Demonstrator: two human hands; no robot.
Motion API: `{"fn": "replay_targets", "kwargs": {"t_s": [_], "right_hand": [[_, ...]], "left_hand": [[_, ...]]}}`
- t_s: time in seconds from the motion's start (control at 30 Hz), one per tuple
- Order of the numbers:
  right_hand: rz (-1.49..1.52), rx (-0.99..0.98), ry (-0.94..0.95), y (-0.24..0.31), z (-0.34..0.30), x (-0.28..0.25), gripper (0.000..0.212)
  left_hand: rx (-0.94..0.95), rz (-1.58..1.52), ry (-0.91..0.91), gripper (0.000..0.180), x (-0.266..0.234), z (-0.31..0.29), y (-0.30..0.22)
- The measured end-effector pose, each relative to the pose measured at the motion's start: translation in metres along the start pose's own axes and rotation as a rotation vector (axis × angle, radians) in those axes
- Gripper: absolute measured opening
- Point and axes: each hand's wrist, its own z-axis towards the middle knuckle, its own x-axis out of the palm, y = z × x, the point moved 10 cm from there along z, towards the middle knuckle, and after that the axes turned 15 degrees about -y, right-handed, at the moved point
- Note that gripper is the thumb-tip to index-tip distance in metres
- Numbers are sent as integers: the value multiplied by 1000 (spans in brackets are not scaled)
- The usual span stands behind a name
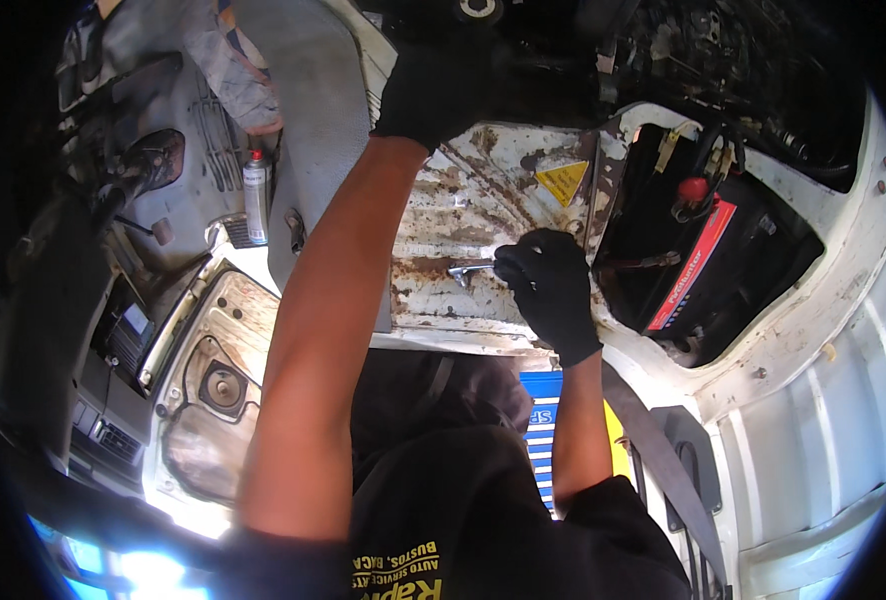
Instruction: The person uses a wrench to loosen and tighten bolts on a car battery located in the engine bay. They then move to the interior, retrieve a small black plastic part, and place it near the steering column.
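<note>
My right hand, in a black glove, is closed around the handle of a small chrome ratchet wrench. The wrench's head points left, over a rusty, paint-chipped white metal panel. My left hand, gloved in black too, reaches forward past the panel's far edge to the dark engine bay. Its fingers merge with the dark there, so I cannot see whether they hold anything. A yellow triangular warning sticker lies on the panel ahead of my right hand.
On the right, a black battery with a red label and red terminal cover sits in an opening. A spray can with a red top stands on the left, near a pedal and a cloth. The open door holds a round speaker.
</note>
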Motion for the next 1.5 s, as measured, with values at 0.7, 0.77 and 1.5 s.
{"fn": "replay_targets", "kwargs": {"t_s": [0.7, 0.77, 1.5], "right_hand": [[-317, -494, 331, -69, 212, 88, 24], [-307, -485, 343, -66, 216, 94, 25], [-171, -421, 385, -89, 223, 74, 26]], "left_hand": [[-34, -13, -37, 26, -5, 4, -7], [-23, 4, -15, 27, -4, 2, -8], [-13, -67, -51, 15, -9, 5, -7]]}}
